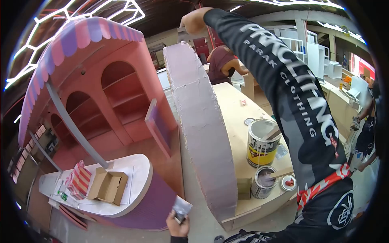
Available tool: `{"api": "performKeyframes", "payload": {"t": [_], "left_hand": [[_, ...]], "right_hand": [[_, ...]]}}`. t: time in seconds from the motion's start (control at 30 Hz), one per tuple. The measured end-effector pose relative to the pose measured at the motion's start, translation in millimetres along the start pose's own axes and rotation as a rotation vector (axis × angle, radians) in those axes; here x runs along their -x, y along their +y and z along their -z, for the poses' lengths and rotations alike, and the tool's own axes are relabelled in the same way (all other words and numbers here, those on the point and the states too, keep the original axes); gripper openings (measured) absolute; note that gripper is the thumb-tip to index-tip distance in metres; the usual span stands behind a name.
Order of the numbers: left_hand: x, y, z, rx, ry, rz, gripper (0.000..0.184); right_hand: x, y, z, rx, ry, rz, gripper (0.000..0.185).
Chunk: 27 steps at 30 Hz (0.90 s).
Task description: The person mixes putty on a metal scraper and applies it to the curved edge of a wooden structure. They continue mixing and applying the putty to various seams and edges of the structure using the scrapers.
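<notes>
My right hand (195, 21) is raised at the top end of a tall curved panel (198, 117) with pale lilac, patchy coated faces and rough edges. Its fingers are closed on a putty knife (181, 29), of which only a small grey part shows. A small lump of pale filler (183, 41) sits on the panel's top. Low in the view, my left hand (177, 224) grips a wide scraper (182, 205) with a pale, flat blade, beside the panel's lower end.
On a wooden surface (231, 105) stand a large paint can (259, 152), a smaller can (263, 186) with a stick and a lid (288, 183). A pink kiosk (162, 81) with a white counter (139, 166) and cardboard box (107, 186) is left. People work behind and right.
</notes>
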<state>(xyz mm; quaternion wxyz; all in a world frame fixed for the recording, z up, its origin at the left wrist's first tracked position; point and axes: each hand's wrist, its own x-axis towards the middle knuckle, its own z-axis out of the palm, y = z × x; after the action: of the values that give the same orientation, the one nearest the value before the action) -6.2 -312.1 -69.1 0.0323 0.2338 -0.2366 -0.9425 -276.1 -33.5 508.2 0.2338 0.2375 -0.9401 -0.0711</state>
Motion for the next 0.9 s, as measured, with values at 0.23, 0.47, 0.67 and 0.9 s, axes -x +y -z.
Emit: {"api": "performKeyframes", "payload": {"t": [0.23,0.47,0.67,0.9], "left_hand": [[17.5,-45.5,77.8,0.006,0.229,0.047,0.022],[12.5,-28.9,63.7,0.044,0.295,0.017,0.019],[1.9,-16.6,37.7,-0.022,0.201,0.010,0.022],[-1.0,-10.1,16.3,-0.087,0.090,0.078,0.018]], "right_hand": [[-54.0,-5.6,10.7,0.370,-0.235,0.323,0.037],[-14.0,-11.2,19.3,0.200,-0.253,0.249,0.043],[56.1,-33.3,31.2,0.020,-0.158,0.232,0.053],[123.4,-57.0,37.4,-0.084,-0.137,0.251,0.055]]}}
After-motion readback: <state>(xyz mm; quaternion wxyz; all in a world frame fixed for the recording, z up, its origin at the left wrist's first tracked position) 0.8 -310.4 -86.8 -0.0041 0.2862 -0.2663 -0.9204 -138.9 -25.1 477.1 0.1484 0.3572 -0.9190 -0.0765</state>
